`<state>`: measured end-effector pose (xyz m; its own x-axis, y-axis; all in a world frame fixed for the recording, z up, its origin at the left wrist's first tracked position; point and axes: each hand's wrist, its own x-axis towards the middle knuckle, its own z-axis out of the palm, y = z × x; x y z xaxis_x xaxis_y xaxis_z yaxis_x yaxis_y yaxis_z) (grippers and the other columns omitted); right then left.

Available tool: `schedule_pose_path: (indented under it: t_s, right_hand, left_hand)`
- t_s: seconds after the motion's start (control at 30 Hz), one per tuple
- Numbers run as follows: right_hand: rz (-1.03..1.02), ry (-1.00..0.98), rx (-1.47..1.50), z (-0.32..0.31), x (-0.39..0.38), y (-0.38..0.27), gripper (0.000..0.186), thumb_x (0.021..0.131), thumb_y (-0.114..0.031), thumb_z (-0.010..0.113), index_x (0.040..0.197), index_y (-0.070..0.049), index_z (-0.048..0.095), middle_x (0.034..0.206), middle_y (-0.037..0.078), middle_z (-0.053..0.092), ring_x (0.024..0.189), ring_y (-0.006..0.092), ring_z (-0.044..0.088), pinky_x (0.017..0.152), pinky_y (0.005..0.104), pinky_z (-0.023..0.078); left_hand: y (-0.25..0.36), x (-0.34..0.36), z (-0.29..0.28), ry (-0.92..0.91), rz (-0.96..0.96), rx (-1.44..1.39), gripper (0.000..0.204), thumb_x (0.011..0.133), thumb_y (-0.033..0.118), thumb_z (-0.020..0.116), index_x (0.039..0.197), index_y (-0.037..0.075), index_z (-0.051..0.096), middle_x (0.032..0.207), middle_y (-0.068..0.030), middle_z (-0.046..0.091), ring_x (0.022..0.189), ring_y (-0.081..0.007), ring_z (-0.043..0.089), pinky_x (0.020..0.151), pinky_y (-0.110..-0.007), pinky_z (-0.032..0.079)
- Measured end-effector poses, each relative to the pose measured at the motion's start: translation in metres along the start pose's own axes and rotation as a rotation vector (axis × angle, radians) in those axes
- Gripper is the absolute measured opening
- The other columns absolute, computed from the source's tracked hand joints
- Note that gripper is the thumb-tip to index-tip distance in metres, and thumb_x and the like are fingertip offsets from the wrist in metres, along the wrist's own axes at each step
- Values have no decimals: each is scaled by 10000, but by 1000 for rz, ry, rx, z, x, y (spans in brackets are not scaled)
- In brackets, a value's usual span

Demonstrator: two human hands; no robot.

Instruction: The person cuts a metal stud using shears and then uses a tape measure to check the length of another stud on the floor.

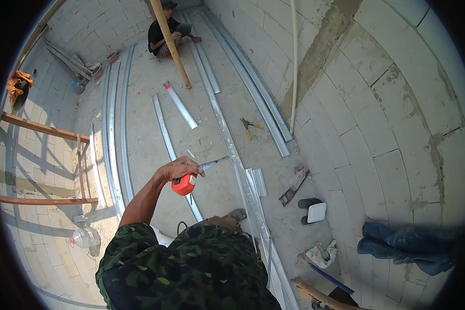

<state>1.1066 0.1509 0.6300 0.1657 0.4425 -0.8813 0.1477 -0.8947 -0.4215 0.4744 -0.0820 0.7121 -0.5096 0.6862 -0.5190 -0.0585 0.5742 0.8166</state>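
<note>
My left hand (182, 168) is closed around a red tape measure (183, 185), held in front of me above the floor. A short length of its blade (214, 163) sticks out to the right, its tip near a long silver metal channel (223, 126). Below the tape measure lies a thinner metal strip (164, 126) that runs away from me. My right hand is not in view. A bare leg and a grey shoe (237, 214) show beside the long channel.
A co-worker (163, 33) crouches at the far end behind a leaning wooden pole (170, 44), one hand near the channels. Yellow-handled snips (251, 127) lie on the concrete. Dark slippers (309, 203) and a hammer (323, 252) are at right, a plastic bottle (86, 237) at left.
</note>
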Motion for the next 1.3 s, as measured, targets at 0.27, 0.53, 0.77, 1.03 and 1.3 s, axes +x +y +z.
schedule_pose_path:
  t_s: [0.27, 0.53, 0.77, 1.03, 1.3]
  right_hand:
    - [105, 38, -53, -71, -49, 32, 158, 918, -146, 429, 980, -28, 513, 708, 45, 501, 543, 182, 493, 520, 345, 450]
    - [1, -112, 72, 0, 48, -6, 246, 886, -99, 415, 1110, -42, 499, 745, 57, 490, 528, 160, 448, 442, 324, 377]
    - [45, -292, 152, 155, 159, -37, 139, 898, -97, 458, 1026, -60, 494, 893, 71, 510, 713, 196, 474, 546, 327, 372]
    - [14, -347, 134, 334, 262, -77, 202, 913, -83, 452, 1103, -38, 501, 936, 94, 549, 897, 260, 559, 819, 496, 471]
    - [-472, -461, -431, 373, 351, -114, 212, 890, -76, 490, 1080, -1, 544, 1019, 126, 588, 977, 305, 581, 776, 482, 504]
  left_hand:
    - [-12, 4, 10, -50, -94, -52, 308, 814, 319, 637, 888, 43, 752, 610, -14, 608, 535, -95, 498, 531, -256, 419]
    - [-61, -29, 5, 60, -71, -107, 309, 823, 282, 589, 855, 14, 741, 563, -15, 551, 489, -94, 454, 484, -250, 410]
    - [-90, -144, 29, 359, -221, -41, 320, 836, 266, 562, 842, -14, 718, 546, -42, 548, 497, -109, 500, 515, -260, 436]
    - [-101, -251, 139, 504, -445, -318, 269, 848, 199, 576, 878, -18, 732, 656, -52, 630, 586, -99, 534, 578, -252, 450]
    - [-103, -265, 207, 515, -455, -409, 283, 839, 212, 567, 913, -7, 732, 731, -83, 659, 674, -134, 568, 666, -267, 476]
